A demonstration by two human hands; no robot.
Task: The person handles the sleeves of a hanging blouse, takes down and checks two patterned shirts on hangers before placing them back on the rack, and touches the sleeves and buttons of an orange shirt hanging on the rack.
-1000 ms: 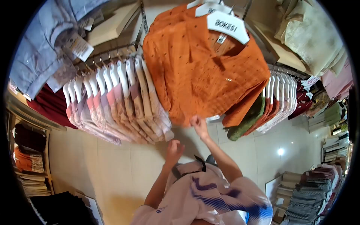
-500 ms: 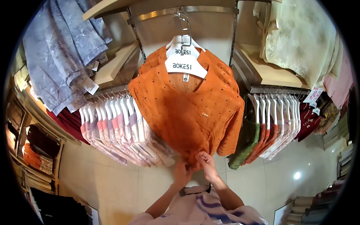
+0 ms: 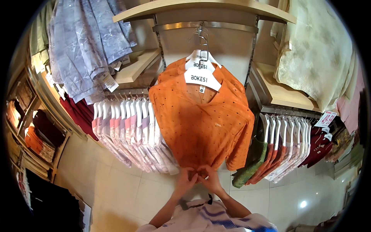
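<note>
An orange dotted blouse (image 3: pixel 201 127) hangs on a white hanger (image 3: pixel 203 78) lettered BOKESI, with a second orange blouse on another white hanger (image 3: pixel 200 63) behind it. At the gathered bottom of the front blouse, my left hand (image 3: pixel 186 181) pinches the fabric from the left side. My right hand (image 3: pixel 210 179) pinches it just to the right, fingertips close to those of my left hand. The small piece of hem between the two hands is bunched and partly hidden by the fingers.
White-hangered pink and lilac garments (image 3: pixel 131 135) hang at left. Green, red and pale garments (image 3: pixel 270 154) hang at right. Wooden shelves (image 3: pixel 286 87) flank the blouses, and another shelf (image 3: pixel 205 7) runs above. Blue-grey clothing (image 3: pixel 83 50) hangs upper left.
My left hand has come up to the blouse hem beside my right hand, and both hands are now close together there. The view has shifted, showing the upper shelf.
</note>
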